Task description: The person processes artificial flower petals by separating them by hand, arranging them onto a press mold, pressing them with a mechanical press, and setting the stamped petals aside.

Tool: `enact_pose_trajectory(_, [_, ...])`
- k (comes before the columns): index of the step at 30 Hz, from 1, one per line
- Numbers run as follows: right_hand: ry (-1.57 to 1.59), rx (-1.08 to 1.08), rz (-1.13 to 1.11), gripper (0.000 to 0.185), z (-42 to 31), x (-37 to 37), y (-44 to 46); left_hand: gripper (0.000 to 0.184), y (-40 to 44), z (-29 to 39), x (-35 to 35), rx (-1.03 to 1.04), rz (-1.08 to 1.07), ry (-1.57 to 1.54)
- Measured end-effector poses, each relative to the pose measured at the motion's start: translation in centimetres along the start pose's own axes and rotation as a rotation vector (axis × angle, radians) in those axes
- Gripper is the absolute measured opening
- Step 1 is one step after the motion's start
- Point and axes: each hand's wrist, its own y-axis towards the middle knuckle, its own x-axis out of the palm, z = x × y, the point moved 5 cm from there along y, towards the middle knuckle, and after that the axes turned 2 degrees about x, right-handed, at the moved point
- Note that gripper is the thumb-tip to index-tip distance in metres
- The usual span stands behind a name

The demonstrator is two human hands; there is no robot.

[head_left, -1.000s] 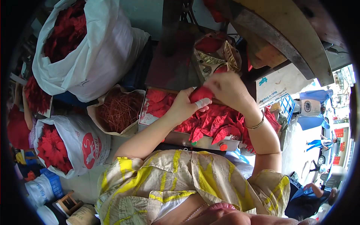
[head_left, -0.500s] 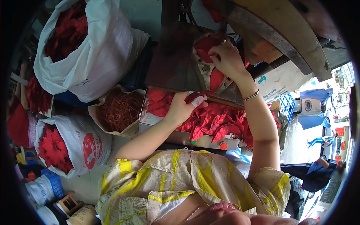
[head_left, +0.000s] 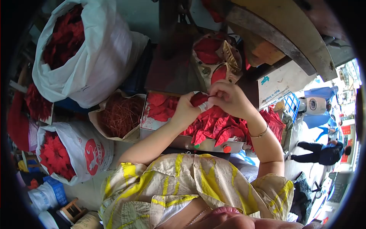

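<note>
My left hand (head_left: 187, 110), with white tape round a finger, is closed on a small stack of dark red fabric petals (head_left: 199, 99). Beside it my right hand (head_left: 232, 100) has its fingertips pinched together at the stack's edge; the bit between them is hidden. Just beyond my hands sits a metal leaf mould (head_left: 206, 71) with red petals lying in its hollows. A brass leaf-shaped piece (head_left: 231, 57) stands at its right side. Below my hands, shaped red petals (head_left: 217, 128) are heaped over a metal box with a green and a red button (head_left: 226, 149).
A large white sack (head_left: 103, 49) of red petals stands at the left. Near it are a bag of reddish strands (head_left: 120, 118) and a white bag (head_left: 89, 149) of red flowers. A heavy curved machine arm (head_left: 274, 38) overhangs the upper right. A person (head_left: 324, 152) stands outside at the right.
My right hand has come down from the mould to the stack in my left hand. The brass leaf piece on the mould is now uncovered.
</note>
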Motion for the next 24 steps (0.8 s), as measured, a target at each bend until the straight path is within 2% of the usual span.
enact_pose_trajectory(1, [0.025, 0.183, 0.037, 0.014, 0.9, -1.0, -0.9, 0.035, -0.4, 0.9, 0.9, 0.055, -0.072, 0.135])
enact_pose_trajectory(2, [-0.039, 0.173, 0.195, 0.015, 1.5, -3.2, -1.1, 0.039, -0.7, 1.4, 1.8, 0.112, -0.142, 0.266])
enact_pose_trajectory(4, [-0.263, 0.140, 0.433, 0.018, 1.6, -8.5, -0.8, 0.041, -0.8, 0.1, 2.3, 0.070, -0.242, 0.158])
enact_pose_trajectory(5, [-0.429, 0.159, 0.455, 0.020, 2.3, -10.7, -0.1, 0.042, -1.0, -0.6, 2.7, 0.030, -0.330, 0.054])
enact_pose_trajectory(7, [-0.437, 0.043, 0.397, 0.021, 5.9, -13.3, 2.3, 0.036, -1.0, -1.1, 3.3, 0.005, -0.380, 0.014])
enact_pose_trajectory(9, [-0.393, -0.021, 0.352, 0.020, 8.0, -14.6, 4.5, 0.031, -1.1, -2.1, 3.6, -0.242, -0.362, 0.002])
enact_pose_trajectory(10, [-0.502, -0.140, 0.330, 0.032, 7.3, -14.3, 5.6, 0.031, -1.0, -2.3, 3.9, -0.246, -0.369, 0.007])
enact_pose_trajectory(12, [-0.604, -0.256, 0.308, 0.048, 4.8, -13.1, 7.2, 0.026, -0.6, -2.4, 3.6, -0.120, -0.188, 0.019])
enact_pose_trajectory(13, [-0.850, 0.007, 0.115, 0.050, 3.9, -12.4, 8.4, 0.026, -0.6, -2.6, 3.7, -0.127, -0.189, 0.026])
enact_pose_trajectory(15, [-1.067, 0.283, -0.088, 0.052, 6.2, -11.9, 8.9, 0.023, -0.3, -2.4, 3.4, -0.079, -0.106, -0.035])
enact_pose_trajectory(16, [-0.753, 0.173, 0.095, 0.047, 8.8, -11.6, 9.8, 0.025, -0.1, -2.5, 3.1, -0.074, -0.083, -0.028])
enact_pose_trajectory(18, [-0.434, 0.065, 0.280, 0.043, 12.5, -11.1, 10.0, 0.027, -0.2, -1.9, 3.0, -0.109, -0.067, -0.002])
enact_pose_trajectory(20, [-0.941, -0.598, 0.762, 0.027, 10.2, -10.5, 8.0, 0.029, 0.0, -1.8, 3.0, -0.140, -0.050, 0.017])
enact_pose_trajectory(21, [-0.942, -0.596, 0.764, 0.027, 10.2, -10.3, 7.4, 0.030, 0.0, -1.7, 2.9, -0.129, -0.021, 0.009])
enact_pose_trajectory(23, [-0.432, -0.094, 0.629, 0.018, 9.2, -10.0, 5.2, 0.032, 0.2, -1.5, 2.8, -0.115, 0.007, 0.000])
enact_pose_trajectory(24, [-0.194, 0.015, 0.481, 0.017, 7.2, -8.9, 3.3, 0.032, 0.3, -1.3, 2.9, -0.107, 0.019, -0.042])
